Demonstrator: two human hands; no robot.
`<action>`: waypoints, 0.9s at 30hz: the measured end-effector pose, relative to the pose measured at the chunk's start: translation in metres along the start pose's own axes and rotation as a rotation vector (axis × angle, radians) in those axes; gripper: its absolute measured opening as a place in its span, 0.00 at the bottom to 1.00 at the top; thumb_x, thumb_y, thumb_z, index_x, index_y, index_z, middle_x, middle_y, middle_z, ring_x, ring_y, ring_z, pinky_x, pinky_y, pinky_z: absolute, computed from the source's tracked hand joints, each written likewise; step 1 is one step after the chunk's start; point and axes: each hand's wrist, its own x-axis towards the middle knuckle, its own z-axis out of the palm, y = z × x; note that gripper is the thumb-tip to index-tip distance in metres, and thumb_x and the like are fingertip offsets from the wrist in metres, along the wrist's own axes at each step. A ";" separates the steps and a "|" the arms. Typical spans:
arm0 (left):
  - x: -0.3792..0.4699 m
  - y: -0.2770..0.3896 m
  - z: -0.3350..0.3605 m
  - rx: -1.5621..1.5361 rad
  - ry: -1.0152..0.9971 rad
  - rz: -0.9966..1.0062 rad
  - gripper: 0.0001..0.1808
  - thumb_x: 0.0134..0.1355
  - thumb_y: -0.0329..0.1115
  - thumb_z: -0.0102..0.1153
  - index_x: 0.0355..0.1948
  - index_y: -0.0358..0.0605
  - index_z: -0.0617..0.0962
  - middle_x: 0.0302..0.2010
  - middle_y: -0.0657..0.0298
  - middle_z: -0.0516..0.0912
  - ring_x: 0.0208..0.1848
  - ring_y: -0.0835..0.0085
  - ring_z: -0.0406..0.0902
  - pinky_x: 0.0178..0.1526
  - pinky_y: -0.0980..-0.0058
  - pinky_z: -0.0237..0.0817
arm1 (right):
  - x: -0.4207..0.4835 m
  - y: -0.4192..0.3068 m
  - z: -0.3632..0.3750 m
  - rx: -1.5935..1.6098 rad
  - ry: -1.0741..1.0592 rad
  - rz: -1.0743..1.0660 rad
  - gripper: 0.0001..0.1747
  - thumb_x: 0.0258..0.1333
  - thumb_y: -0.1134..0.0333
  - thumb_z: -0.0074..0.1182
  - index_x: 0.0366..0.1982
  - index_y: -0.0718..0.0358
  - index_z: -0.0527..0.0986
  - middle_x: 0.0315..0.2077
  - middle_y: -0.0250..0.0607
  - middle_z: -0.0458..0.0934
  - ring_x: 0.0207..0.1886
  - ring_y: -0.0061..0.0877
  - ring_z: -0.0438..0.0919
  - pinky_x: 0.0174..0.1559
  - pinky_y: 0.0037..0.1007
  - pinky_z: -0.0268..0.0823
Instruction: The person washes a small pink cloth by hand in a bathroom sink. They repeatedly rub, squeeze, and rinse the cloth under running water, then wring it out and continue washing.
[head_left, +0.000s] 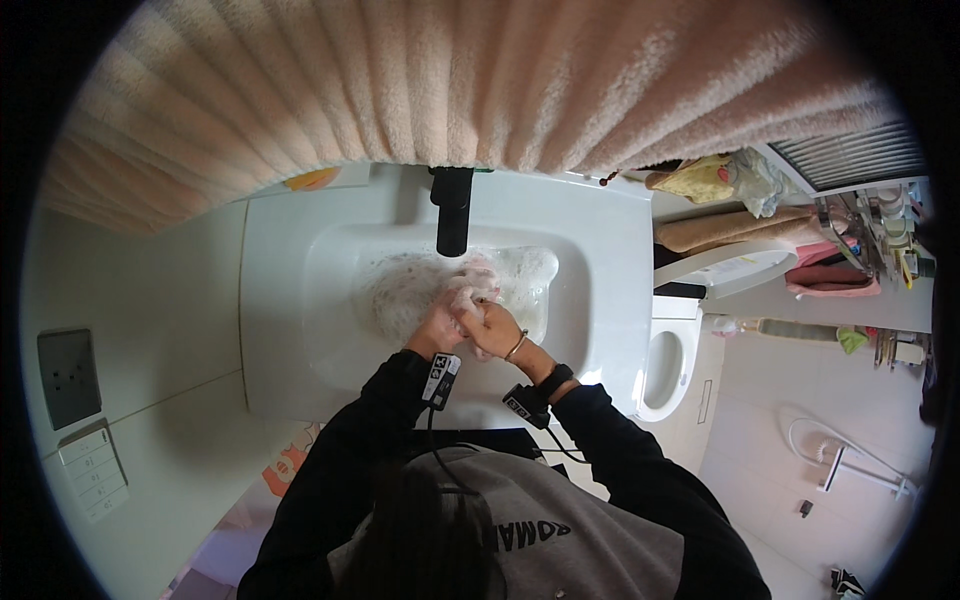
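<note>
Both hands meet over a white washbasin (274, 315), near its middle. My left hand (439, 326) grips a wet, pale pink cloth (478, 271), partly covered in suds. Pressed against it, my right hand (495, 330) closes on the same cloth, and a bit of it shows below the fingers. Much of the cloth is hidden by the hands and foam. Soapy water (401, 296) with white foam lies in the bowl around them. A black faucet (452, 225) reaches over the bowl just beyond the hands.
A ribbed, plush pinkish fabric (450, 82) hangs across the far side. Right of the basin stands a toilet (667, 367) with its lid raised, beside hanging towels (742, 229). A wall socket (69, 379) and switch panel (94, 472) are at left. Cabled devices (441, 381) sit at both wrists.
</note>
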 end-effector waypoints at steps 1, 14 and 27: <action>0.001 -0.001 0.002 -0.003 -0.019 0.027 0.17 0.59 0.45 0.43 0.45 0.48 0.69 0.41 0.64 0.72 0.44 0.74 0.69 0.45 0.73 0.64 | 0.000 -0.001 0.000 -0.143 0.036 -0.023 0.21 0.51 0.51 0.37 0.26 0.61 0.72 0.21 0.47 0.75 0.24 0.43 0.74 0.29 0.37 0.67; 0.031 -0.008 -0.005 -0.348 0.294 -0.163 0.20 0.55 0.31 0.47 0.50 0.52 0.63 0.44 0.64 0.71 0.47 0.72 0.68 0.50 0.75 0.58 | 0.059 0.111 -0.007 -0.493 0.048 0.126 0.16 0.52 0.62 0.38 0.32 0.70 0.69 0.38 0.55 0.73 0.42 0.50 0.71 0.43 0.39 0.64; 0.022 -0.038 -0.023 -0.136 0.385 -0.169 0.15 0.58 0.32 0.43 0.47 0.43 0.66 0.42 0.63 0.73 0.44 0.72 0.70 0.46 0.77 0.63 | 0.061 0.063 0.006 -0.684 0.035 0.404 0.19 0.46 0.52 0.48 0.42 0.49 0.72 0.51 0.38 0.63 0.55 0.44 0.58 0.53 0.44 0.56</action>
